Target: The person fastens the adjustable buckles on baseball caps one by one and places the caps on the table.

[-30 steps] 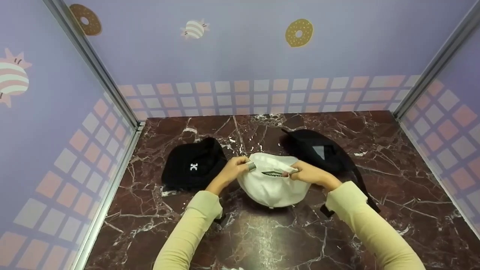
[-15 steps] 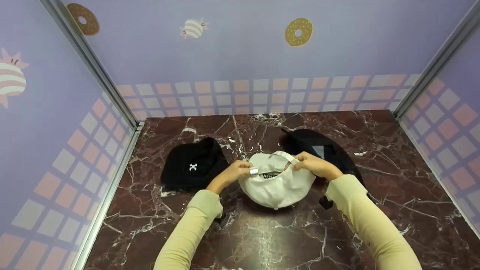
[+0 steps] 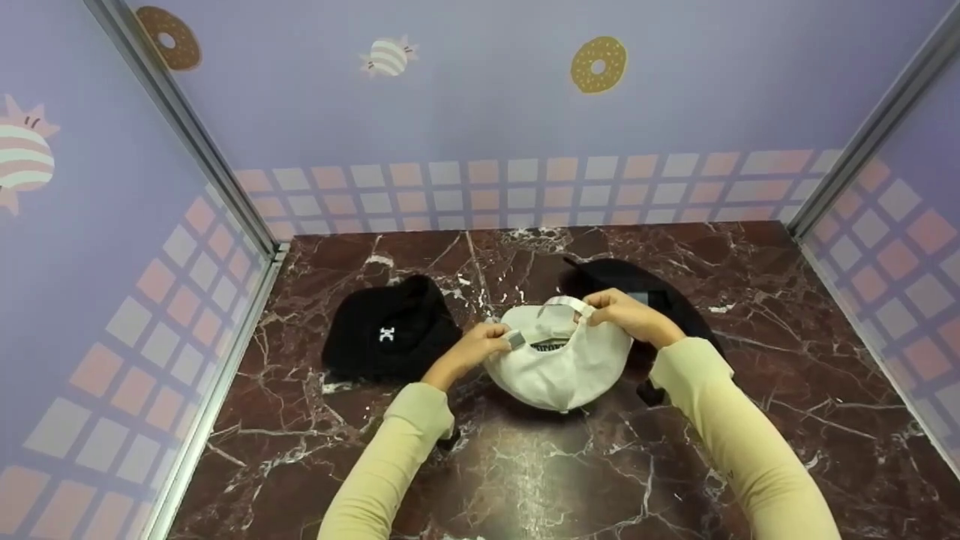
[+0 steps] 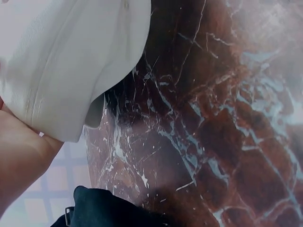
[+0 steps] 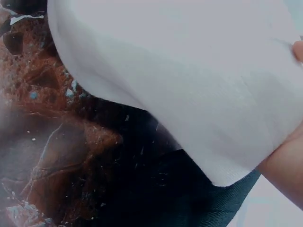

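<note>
A white cap point(image 3: 562, 375) is between my two hands in the head view, its crown toward me and its back opening facing up. My left hand point(image 3: 476, 346) pinches the left edge of that opening, beside a small grey tag point(image 3: 514, 340). At the right edge, my right hand point(image 3: 626, 313) grips the rim near the back strap point(image 3: 566, 303), which arches up. Dark lettering shows inside the cap. White cloth point(image 4: 71, 61) fills the upper left of the left wrist view, and the cap's side point(image 5: 180, 85) covers much of the right wrist view.
A black cap point(image 3: 375, 330) with a small white emblem lies to the left on the dark red marble-patterned surface point(image 3: 517, 480). Another black cap point(image 3: 675, 300) sits at the right, partly behind my right hand. Lilac panels point(image 3: 480, 112) with metal corner strips enclose the back and sides.
The back opening has spread wider and the strap now arches up. My right hand has moved slightly up and away, and the cap has shifted a little to the right.
</note>
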`<action>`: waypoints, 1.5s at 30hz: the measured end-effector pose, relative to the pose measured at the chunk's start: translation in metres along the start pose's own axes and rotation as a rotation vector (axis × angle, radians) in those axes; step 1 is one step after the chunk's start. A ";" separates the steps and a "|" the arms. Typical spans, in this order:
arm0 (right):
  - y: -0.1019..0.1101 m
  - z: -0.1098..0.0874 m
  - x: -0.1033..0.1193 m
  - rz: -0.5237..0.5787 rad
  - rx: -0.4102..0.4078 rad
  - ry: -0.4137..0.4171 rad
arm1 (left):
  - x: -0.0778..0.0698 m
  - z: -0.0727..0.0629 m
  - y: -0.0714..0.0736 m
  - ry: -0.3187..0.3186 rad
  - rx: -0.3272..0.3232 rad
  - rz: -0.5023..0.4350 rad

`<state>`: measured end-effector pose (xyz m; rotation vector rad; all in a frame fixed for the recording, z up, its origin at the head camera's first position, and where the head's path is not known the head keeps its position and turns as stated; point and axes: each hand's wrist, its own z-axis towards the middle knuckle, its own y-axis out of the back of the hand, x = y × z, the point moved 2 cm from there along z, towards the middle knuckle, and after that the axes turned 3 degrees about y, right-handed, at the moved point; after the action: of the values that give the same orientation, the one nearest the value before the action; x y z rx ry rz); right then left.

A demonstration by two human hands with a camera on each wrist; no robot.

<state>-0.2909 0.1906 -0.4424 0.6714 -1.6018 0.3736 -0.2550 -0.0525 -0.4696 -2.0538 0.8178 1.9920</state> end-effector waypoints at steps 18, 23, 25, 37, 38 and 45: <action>-0.003 0.018 0.005 0.224 -0.024 0.037 | -0.013 0.002 -0.005 -0.049 0.027 0.039; -0.009 0.019 0.013 0.270 -0.057 0.088 | -0.014 0.001 -0.005 -0.047 0.018 0.064; -0.010 0.019 0.017 0.283 -0.069 0.102 | -0.014 0.001 -0.005 -0.048 0.015 0.075; -0.022 0.013 0.047 0.322 -0.198 0.125 | -0.016 0.001 -0.004 -0.062 0.025 0.109; -0.023 0.013 0.049 0.332 -0.203 0.130 | -0.016 0.001 -0.004 -0.062 0.025 0.106; -0.031 0.008 0.065 0.375 -0.219 0.170 | -0.015 0.001 -0.003 -0.045 0.018 0.088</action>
<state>-0.2798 0.1483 -0.3847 0.1641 -1.5750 0.5058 -0.2541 -0.0450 -0.4559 -1.9888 0.9280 2.0600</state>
